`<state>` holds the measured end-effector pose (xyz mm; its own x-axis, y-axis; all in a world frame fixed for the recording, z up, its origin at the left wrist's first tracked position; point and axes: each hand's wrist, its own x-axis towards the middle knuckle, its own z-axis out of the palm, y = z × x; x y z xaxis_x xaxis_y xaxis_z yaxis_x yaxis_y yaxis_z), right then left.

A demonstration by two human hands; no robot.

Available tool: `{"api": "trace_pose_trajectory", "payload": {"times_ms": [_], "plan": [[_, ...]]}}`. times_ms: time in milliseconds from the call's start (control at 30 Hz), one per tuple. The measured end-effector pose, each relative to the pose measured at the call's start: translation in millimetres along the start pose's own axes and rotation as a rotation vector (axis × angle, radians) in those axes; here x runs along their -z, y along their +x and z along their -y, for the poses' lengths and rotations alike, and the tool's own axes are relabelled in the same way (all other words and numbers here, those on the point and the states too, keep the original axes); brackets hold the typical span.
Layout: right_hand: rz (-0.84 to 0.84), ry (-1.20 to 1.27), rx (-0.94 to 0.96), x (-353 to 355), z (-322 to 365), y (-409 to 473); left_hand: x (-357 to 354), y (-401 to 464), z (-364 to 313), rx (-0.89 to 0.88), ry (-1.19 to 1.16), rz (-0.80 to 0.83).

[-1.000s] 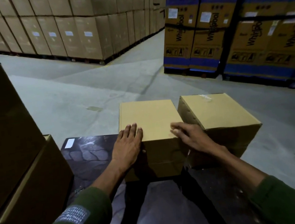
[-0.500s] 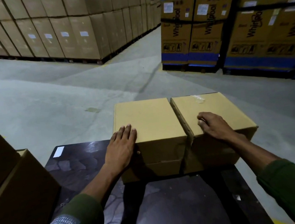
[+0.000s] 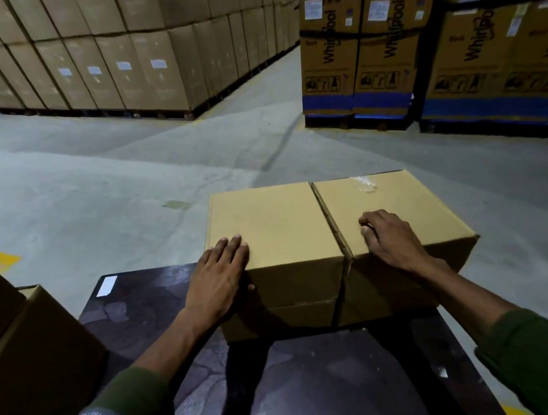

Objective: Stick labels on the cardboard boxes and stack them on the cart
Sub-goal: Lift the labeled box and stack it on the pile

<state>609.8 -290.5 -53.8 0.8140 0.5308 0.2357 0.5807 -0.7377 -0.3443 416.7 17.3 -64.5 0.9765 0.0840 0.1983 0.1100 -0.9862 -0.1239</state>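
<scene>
Presently two plain cardboard boxes sit side by side, touching, at the far edge of the dark desk (image 3: 140, 313). The left hand (image 3: 218, 281) lies flat, fingers together, on the left box (image 3: 267, 222); the right hand (image 3: 390, 239), fingers curled, presses the right box (image 3: 413, 197). Neither grip pinches anything. They look stiff and probably light; lower side edges suit lifting.

Two cardboard boxes (image 3: 276, 241) side by side on dark cart (image 3: 322, 384), hands (image 3: 219, 279) resting flat atop

Head view looks forward and down, close over both forearms, toward warehouse floor (image 3: 90, 181).
</scene>
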Motion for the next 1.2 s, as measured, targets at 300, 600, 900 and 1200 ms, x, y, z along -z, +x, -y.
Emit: {"api": "trace_pose_trajectory", "payload": {"times_ms": [300,600,900,1200], "plan": [[-0.005,-0.037,0.024,-3.4,-0.8,0.7,1.9,-2.0,-6.9,0.011,0.029,0.020],[0.011,-0.028,0.032,1.6,2.2,-4.0,14.6,-3.0,-10.4,-0.017,0.039,0.128],[0.023,0.141,0.090,17.2,20.5,-5.7,39.7,-24.4,-10.3,0.066,0.040,0.093],[-0.082,0.231,0.494,-5.0,146.2,-10.8,82.2,-100.3,1.4,0.315,0.236,-0.097]]}}
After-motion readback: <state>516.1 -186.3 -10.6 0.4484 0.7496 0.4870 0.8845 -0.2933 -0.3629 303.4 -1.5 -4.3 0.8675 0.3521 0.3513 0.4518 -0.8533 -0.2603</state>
